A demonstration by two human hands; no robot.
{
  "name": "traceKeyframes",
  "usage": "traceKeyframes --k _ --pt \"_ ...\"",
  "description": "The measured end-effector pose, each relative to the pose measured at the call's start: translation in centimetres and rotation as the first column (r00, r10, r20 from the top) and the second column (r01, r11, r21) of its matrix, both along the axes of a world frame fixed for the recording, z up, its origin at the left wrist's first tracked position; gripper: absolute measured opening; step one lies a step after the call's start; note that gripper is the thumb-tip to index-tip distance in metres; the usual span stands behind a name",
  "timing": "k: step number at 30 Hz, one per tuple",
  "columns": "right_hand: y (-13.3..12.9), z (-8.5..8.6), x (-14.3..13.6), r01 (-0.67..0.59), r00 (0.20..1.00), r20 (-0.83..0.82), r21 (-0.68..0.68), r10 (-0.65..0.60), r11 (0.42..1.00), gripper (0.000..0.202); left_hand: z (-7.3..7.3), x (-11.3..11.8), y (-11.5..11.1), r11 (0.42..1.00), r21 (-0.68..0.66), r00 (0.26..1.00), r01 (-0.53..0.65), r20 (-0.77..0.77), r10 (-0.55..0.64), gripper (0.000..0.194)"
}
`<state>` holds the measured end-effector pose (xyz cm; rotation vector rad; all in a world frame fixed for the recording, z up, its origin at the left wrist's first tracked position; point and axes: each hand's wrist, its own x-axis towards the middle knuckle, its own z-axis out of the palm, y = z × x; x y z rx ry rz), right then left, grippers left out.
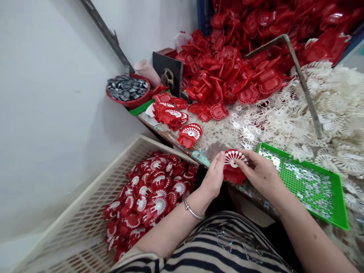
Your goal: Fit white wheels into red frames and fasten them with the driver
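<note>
Between my two hands, at the table's front edge, is a red plastic part (pixel 233 176) with a white fan-shaped piece (pixel 231 157) lying on it. My left hand (pixel 215 175) grips the part's left side, fingers together. On the right side, my right hand (pixel 256 168) holds it, with the thumb on the white piece and the fingers behind. Up and to the left on the table lies another red part with a white fan (pixel 190 132), beside a small stack of similar ones (pixel 170 115).
A cream crate (pixel 85 189) of red-and-white parts stands lower left. Red parts (pixel 222 76) and white fans (pixel 273 117) are heaped behind, near a bent metal bar (pixel 303 79). A green tray (pixel 339 197) holds small clear pieces. A red bowl (pixel 133 103) of dark discs sits upper left.
</note>
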<state>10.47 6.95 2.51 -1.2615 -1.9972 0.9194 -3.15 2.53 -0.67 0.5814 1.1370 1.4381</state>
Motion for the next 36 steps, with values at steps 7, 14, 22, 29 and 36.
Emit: traceKeyframes --k 7,14,22,29,36 --pt "-0.9 0.2 0.2 0.013 0.997 0.074 0.327 -0.039 0.945 0.037 0.6 -1.0 -0.1 0.998 0.064 0.976 0.02 -0.219 -0.005 0.027" --pt "-1.1 -0.7 -0.8 0.001 0.999 -0.053 0.011 0.0 1.0 0.052 0.4 -1.8 -0.8 0.994 0.082 0.947 0.077 -0.318 -0.047 0.026" --pt "-1.6 -1.0 -1.3 -0.123 0.922 -0.383 -0.433 -0.059 0.893 0.043 0.7 -2.3 -0.7 0.992 0.083 0.896 0.091 -0.441 -0.045 0.029" --pt "-0.5 -0.6 -1.3 -0.08 0.968 -0.25 -0.32 -0.002 0.944 0.049 1.0 -3.5 0.4 0.99 0.07 0.921 0.124 -0.378 -0.089 0.031" --pt "8.3 1.3 0.3 0.094 0.995 0.02 0.07 -0.096 0.993 0.04 -2.0 -6.7 5.0 0.986 0.133 0.508 0.096 -0.859 0.066 0.026"
